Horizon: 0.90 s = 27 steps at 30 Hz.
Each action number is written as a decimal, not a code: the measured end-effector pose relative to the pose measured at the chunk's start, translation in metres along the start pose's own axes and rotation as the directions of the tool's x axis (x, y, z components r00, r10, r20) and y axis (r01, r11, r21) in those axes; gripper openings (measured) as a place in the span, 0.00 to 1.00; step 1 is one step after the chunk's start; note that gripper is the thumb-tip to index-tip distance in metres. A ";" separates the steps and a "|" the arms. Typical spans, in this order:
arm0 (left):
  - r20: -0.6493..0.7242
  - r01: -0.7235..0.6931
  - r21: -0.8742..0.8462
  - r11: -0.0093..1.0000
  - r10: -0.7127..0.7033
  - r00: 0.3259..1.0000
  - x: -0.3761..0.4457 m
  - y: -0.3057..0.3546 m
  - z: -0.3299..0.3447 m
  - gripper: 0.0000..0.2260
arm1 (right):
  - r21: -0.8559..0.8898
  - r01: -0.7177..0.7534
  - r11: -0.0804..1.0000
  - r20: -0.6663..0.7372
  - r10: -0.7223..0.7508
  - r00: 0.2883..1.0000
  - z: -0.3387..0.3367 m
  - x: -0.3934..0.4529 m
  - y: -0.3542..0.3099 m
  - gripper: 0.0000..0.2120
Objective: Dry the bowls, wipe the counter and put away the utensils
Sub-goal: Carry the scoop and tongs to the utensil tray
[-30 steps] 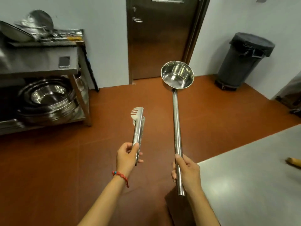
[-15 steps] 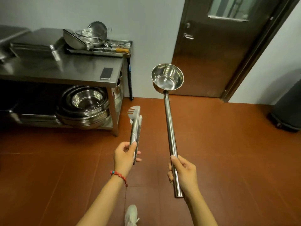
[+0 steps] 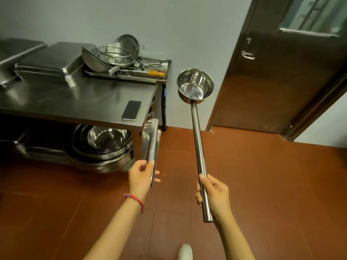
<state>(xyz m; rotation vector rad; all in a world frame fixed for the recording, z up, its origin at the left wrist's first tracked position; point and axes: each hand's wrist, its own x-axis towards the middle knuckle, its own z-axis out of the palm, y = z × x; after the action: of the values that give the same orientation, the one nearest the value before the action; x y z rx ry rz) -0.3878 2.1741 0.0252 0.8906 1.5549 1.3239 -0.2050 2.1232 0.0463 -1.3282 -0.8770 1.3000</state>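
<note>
I am in a kitchen room with a red-brown floor (image 3: 262, 184), a pale wall and a dark door (image 3: 281, 81) up at 2 o'clock. A steel table (image 3: 75, 102) stands at 10 o'clock. A phone (image 3: 131, 110) lies flat near its right edge. At the back of the table is a tray of utensils (image 3: 159, 76), with a colander (image 3: 114, 55) and pans piled on its left end. Left of the tray are steel lids (image 3: 50, 62). On the shelf under the table sit stacked steel bowls (image 3: 105, 141).

My left hand (image 3: 139, 178) is closed around the bottom end of the metal tongs (image 3: 153, 145). The tongs point up, and their tips are in front of the table's right edge. I cannot tell if they touch it. My right hand (image 3: 214, 196) is wrapped around the low part of the ladle's long handle. The ladle (image 3: 196, 128) points up at 12 o'clock, with its round cup high in the air in front of the wall. My two hands are apart.

I think the ladle is top-heavy, since the cup is far from my hand. It is hard, shiny steel, so it may slip. Holding it higher up the handle would make it steadier. The tongs look light and stiff, and they are squeezed shut, so I should hold both arms together. Nothing here would break easily, but steel bangs loudly. I think these two go on the tray with the other utensils.
</note>
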 end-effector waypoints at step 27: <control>-0.358 -0.052 -0.132 0.990 0.002 0.934 0.442 0.097 0.135 0.07 | -0.129 0.095 0.987 0.470 -0.023 0.883 0.141 0.509 -0.121 0.15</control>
<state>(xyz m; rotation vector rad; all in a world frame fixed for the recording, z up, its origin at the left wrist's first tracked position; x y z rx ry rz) -0.4199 2.6453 0.0396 0.6070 1.6998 1.6635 -0.2488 2.6630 0.0677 -1.1001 -1.3606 1.5621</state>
